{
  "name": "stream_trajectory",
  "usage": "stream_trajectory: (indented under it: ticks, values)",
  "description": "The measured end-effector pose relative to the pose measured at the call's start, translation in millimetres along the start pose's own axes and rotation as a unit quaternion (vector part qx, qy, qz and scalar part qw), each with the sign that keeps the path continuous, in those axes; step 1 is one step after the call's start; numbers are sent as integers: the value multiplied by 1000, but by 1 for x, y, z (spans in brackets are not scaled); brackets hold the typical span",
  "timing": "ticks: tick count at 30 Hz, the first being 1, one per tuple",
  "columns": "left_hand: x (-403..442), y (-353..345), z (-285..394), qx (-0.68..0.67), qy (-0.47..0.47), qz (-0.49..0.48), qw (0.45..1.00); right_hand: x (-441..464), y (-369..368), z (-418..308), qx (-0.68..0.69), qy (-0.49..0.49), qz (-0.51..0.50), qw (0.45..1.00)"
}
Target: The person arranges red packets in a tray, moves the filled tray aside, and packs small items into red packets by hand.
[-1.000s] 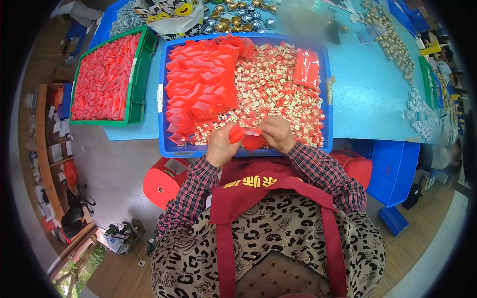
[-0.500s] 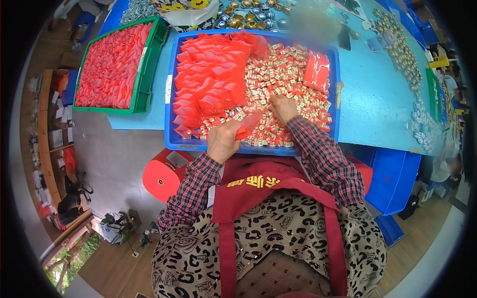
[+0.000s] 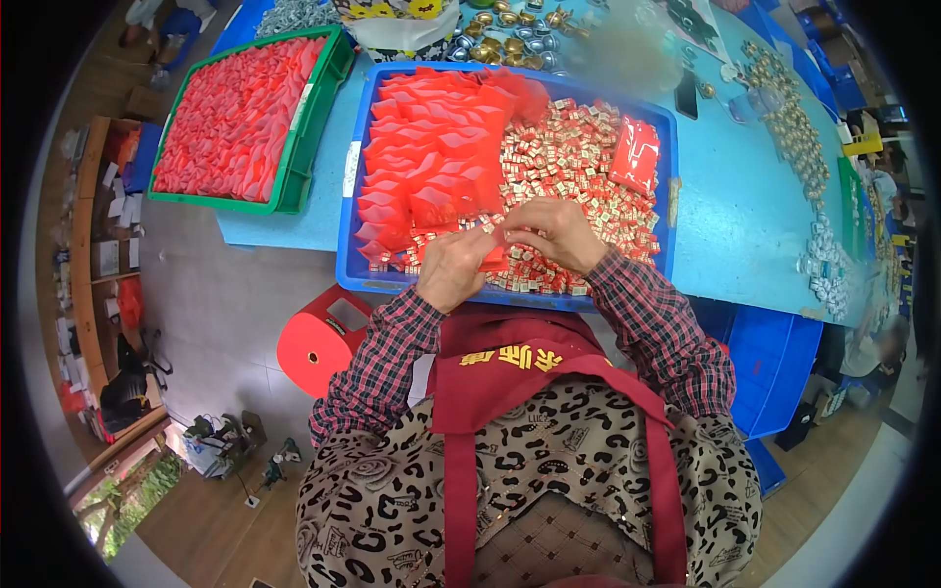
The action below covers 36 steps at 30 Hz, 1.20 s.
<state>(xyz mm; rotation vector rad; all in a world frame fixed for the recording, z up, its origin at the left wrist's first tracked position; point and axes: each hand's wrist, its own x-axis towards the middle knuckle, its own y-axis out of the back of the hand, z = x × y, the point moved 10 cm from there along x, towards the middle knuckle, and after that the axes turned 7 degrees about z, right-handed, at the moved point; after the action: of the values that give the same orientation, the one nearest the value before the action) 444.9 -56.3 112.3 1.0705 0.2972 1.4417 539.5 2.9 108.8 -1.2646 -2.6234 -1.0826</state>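
Over the front part of a blue tray [image 3: 359, 274], my left hand [image 3: 453, 269] holds a red pouch [image 3: 497, 257], mostly covered by the fingers. My right hand [image 3: 555, 233] meets it from the right, fingers pinched at the pouch's top; what they hold is too small to make out. Beneath and behind the hands lie many small red-and-cream pieces [image 3: 559, 147]. Overlapping red pouches [image 3: 431, 137] fill the tray's left side. A flat shiny red packet [image 3: 636, 155] rests on the pieces at the back right.
A green crate [image 3: 284, 191] of red pouches stands left of the tray. Gold and silver bells [image 3: 505, 44] lie behind it, more metal parts [image 3: 799, 137] at the right. A phone [image 3: 686, 94] is on the table. Red roll [image 3: 314, 353] below left; blue bin [image 3: 774, 363] below right.
My right hand has come up from the small pieces and back to the pouch at my left hand. The view has shifted, so the tray appears further right.
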Motion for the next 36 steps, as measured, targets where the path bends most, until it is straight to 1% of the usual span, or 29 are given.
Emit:
stream_trajectory:
  ticks: [2,3,7,8,10,12,13,14,15,16,17,18,20,22,23,27,28,32,33,34,35,36]
  values:
    - [-3,5,4,-12,-20,11,1000,-3,-3,-11,-25,85,10,996]
    - [-5,8,2,-11,-17,14,1000,-1,-3,-16,-25,87,6,996]
    - [-18,15,-4,-15,-24,-3,1000,9,10,-43,-103,104,86,985]
    - [-22,18,-8,-11,-18,0,1000,11,6,-44,-98,108,82,986]
    - [-35,23,-14,-50,-8,6,999,11,-23,-34,-97,85,-28,991]
    - [-47,27,-21,-90,2,17,996,8,-53,-25,-99,63,-141,983]
    - [-57,35,-38,-145,76,59,985,12,-61,-25,-96,69,-146,982]
    - [-70,44,-54,-198,148,99,964,18,-68,-19,-109,44,-132,984]
    - [-81,52,-59,-197,150,100,964,23,-75,-13,-122,18,-118,985]
    - [-109,50,-97,-357,331,128,864,27,-82,-6,-137,-10,-103,985]
    - [-141,32,-119,-494,488,148,704,29,-87,2,-151,-38,-89,984]
    - [-147,33,-122,-493,490,150,703,32,-96,8,-157,-32,-82,984]
    - [-160,22,-126,-593,490,162,618,43,-118,23,-160,-22,-75,984]
    - [-167,14,-125,-683,481,170,523,53,-136,28,-202,1,-57,978]
    - [-168,14,-126,-683,481,173,522,57,-143,28,-201,2,-59,978]
    - [-169,5,-124,-682,501,178,502,68,-140,13,-227,50,93,968]
    - [-169,3,-124,-682,501,179,502,69,-138,6,-226,51,93,968]
    - [-165,-9,-131,-646,508,232,520,55,-98,-10,-223,-51,114,967]
    - [-159,-13,-129,-648,506,226,523,51,-93,-12,-227,-53,120,965]
    - [-153,-16,-126,-648,500,219,531,45,-101,1,-146,-112,60,981]
    - [-147,-19,-123,-647,495,211,540,36,-110,11,-62,-171,1,983]
    - [-141,-24,-119,-647,490,201,549,25,-120,18,24,-227,-56,972]
